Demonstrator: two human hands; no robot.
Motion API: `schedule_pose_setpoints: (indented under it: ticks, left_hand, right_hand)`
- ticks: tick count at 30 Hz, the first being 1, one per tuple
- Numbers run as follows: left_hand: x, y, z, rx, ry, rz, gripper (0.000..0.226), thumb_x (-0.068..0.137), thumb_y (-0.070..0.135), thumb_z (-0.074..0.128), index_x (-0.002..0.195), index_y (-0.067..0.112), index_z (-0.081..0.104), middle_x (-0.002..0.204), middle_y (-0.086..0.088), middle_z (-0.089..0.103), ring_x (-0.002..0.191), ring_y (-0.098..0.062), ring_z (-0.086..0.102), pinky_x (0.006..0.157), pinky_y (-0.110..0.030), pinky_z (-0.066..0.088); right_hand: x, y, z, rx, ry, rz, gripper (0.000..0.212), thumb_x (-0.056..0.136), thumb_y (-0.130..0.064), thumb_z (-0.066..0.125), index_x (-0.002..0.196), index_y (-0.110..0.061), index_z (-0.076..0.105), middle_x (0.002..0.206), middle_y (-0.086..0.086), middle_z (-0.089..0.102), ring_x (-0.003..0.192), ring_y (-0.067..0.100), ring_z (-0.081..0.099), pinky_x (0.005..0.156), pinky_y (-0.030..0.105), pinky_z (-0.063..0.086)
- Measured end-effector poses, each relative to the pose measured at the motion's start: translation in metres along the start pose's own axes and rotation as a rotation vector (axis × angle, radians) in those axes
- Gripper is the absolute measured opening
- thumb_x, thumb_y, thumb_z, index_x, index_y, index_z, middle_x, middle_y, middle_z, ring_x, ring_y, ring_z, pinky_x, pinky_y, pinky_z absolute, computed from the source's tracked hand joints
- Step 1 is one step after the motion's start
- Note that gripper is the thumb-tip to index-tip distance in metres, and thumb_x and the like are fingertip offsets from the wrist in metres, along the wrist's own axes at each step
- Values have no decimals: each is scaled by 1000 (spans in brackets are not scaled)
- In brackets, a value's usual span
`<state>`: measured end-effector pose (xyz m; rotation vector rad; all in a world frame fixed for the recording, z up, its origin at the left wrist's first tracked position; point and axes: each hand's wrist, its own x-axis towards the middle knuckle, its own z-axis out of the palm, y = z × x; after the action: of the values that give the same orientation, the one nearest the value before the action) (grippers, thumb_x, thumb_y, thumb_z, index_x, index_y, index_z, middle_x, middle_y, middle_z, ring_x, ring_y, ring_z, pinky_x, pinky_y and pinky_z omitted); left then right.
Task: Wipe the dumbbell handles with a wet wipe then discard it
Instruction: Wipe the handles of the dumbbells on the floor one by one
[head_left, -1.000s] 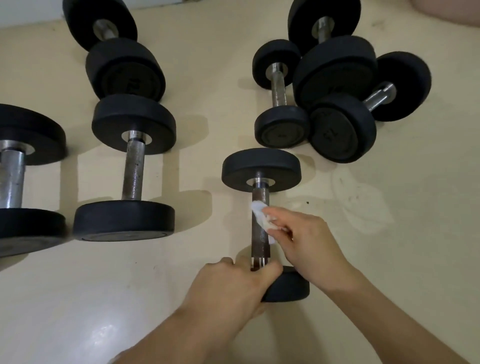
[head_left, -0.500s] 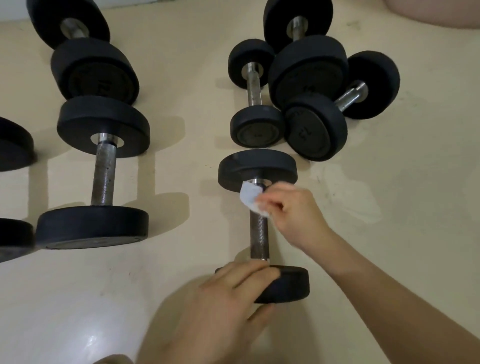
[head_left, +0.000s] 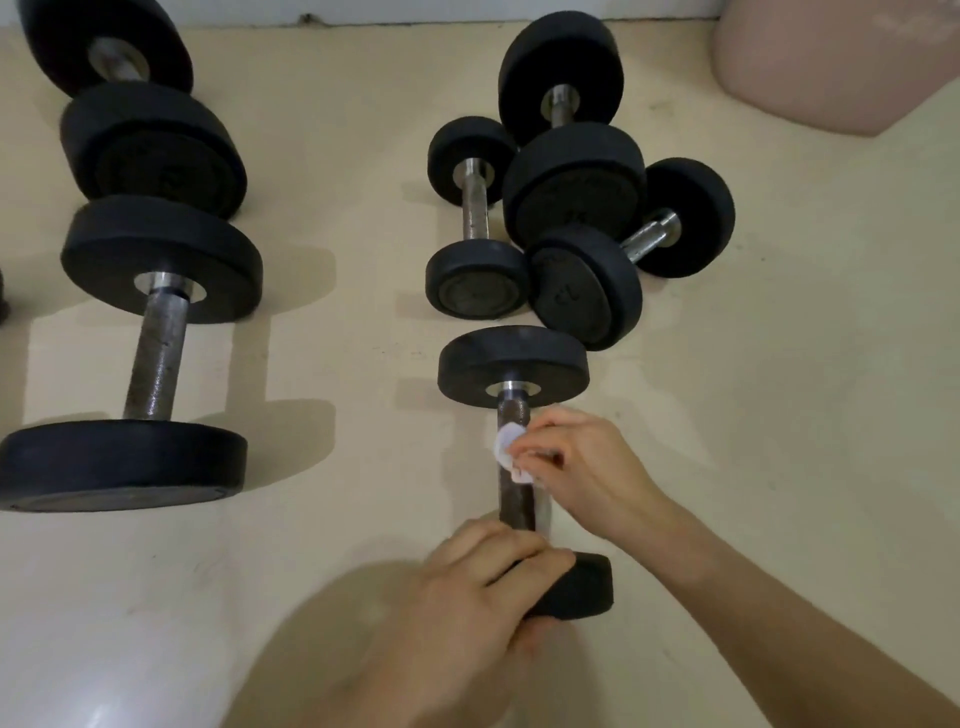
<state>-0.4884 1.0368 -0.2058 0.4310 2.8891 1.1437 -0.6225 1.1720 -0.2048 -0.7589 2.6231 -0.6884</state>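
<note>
A small black dumbbell (head_left: 514, 364) lies on the floor in front of me, its metal handle (head_left: 514, 410) pointing away. My right hand (head_left: 576, 467) pinches a crumpled white wet wipe (head_left: 506, 447) against the upper middle of that handle. My left hand (head_left: 478, 587) rests over the near weight head (head_left: 582, 592), fingers curled on it and holding it still. The lower part of the handle shows bare between my two hands.
A large dumbbell (head_left: 156, 353) lies to the left, with another (head_left: 135, 104) behind it. Three more dumbbells (head_left: 571, 208) are clustered just beyond the one I hold. A pink rounded object (head_left: 831, 62) sits at the top right. The floor is pale beige.
My right hand slid the wipe up the handle to the far head, then back down to the upper middle. My left hand stayed on the near head. The view shifted.
</note>
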Motion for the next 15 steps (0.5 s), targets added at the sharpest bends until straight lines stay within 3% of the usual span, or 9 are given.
schedule_pose_setpoints:
  ticks: [3,6,8,11,12,15]
  left_hand:
    - [-7,-5,8,-53,-10,-142,52,77,58,53,126,43,48,123,7,57,107,-11,50,75,-32,56]
    - [-14,-1,20,-41,-70,-165,59,82,57,46,138,54,28,131,5,52,109,-16,58,77,-31,57]
    - [-10,4,23,-38,-139,-183,61,83,59,39,139,59,14,137,9,45,117,-18,52,83,-35,55]
    - [-6,2,22,-41,-165,-154,61,88,51,35,131,60,-7,150,15,24,132,-13,34,96,-31,44]
    - [-8,-1,20,-52,-167,-165,64,89,45,41,131,58,-6,149,17,22,132,-9,33,97,-28,44]
    - [-14,-10,10,-155,-180,-227,54,74,47,52,126,45,39,125,15,52,99,0,58,72,-10,46]
  right_hand:
    - [12,7,2,2,166,139,13,88,-17,63,94,-13,74,99,-6,59,87,6,54,79,6,40]
    - [-17,3,1,-42,24,-19,13,84,-9,64,86,-15,75,93,-2,66,81,10,61,76,19,48]
    - [-17,-1,-6,-72,-78,-74,16,85,-10,61,91,-17,74,98,-1,66,84,10,61,75,18,44]
    - [18,6,-9,-48,41,37,20,90,-9,54,100,-11,72,102,5,64,92,20,59,82,29,47]
    - [19,9,-8,-60,66,60,19,90,-10,55,96,-12,73,101,5,65,91,20,59,82,33,49]
    - [-17,9,-10,-66,-128,-4,13,86,-18,64,93,-18,76,99,-3,66,86,10,61,83,26,50]
